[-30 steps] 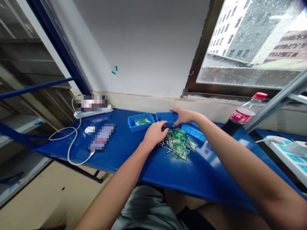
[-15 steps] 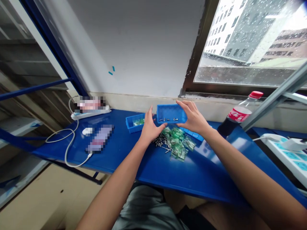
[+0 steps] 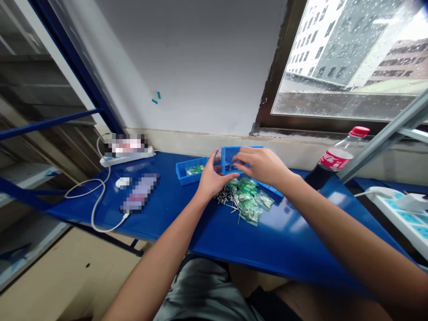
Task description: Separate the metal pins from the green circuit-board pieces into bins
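My left hand [image 3: 213,178] grips a small blue plastic bin [image 3: 224,159] by its left end, thumb along the bottom edge. The bin is tilted so that its opening faces me. My right hand [image 3: 259,164] reaches into it with curled fingers, and whatever is between the fingertips is hidden. Below the bin lies a pile of small green-tinted plastic bags [image 3: 250,206] with metal pieces inside. Loose metal screws or pins [image 3: 224,196] are heaped to the left of the bags. Another blue bin [image 3: 190,178] holding similar bags stands left of my left hand.
Part of a further blue bin [image 3: 272,189] shows behind the pile. A cola bottle [image 3: 334,159] stands at the right on the blue table [image 3: 214,238], near a power strip [image 3: 409,216]. To the left lie a phone [image 3: 140,194], a white cable [image 3: 93,209] and a small white object [image 3: 122,182].
My right hand has let go of the bin's right side and moved left, putting its fingers inside. My left hand still holds the bin, which has turned slightly.
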Motion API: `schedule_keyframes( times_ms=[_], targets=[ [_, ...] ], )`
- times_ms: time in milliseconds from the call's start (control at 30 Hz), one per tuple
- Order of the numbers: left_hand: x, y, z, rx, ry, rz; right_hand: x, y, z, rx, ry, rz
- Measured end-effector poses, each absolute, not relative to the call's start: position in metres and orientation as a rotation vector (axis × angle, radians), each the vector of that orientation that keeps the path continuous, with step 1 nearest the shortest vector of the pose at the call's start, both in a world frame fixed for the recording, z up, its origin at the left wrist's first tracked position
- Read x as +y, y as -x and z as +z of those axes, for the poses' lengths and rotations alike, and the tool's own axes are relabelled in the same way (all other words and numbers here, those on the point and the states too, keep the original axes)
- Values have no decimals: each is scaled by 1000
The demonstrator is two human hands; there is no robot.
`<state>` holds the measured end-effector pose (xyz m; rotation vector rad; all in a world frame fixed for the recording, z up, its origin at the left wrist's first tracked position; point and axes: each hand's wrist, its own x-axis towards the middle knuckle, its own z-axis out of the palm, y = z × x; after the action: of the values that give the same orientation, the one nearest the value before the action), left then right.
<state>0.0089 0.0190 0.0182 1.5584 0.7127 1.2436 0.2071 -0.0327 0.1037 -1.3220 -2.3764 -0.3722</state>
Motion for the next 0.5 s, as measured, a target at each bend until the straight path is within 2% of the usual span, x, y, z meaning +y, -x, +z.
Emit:
schedule_keyframes(
  times_ms=[233,400,500],
  targets=[
    [20,-12,11,735,-1588,1244,-4,-180,104,-2525,1666,-235],
    [20,-10,13,773,-1589,1258,3,-176,104,-2608,1674,-344],
    [21,-11,13,799,-1572,1238,2,-177,109,-2584,1692,-285]
  ],
)
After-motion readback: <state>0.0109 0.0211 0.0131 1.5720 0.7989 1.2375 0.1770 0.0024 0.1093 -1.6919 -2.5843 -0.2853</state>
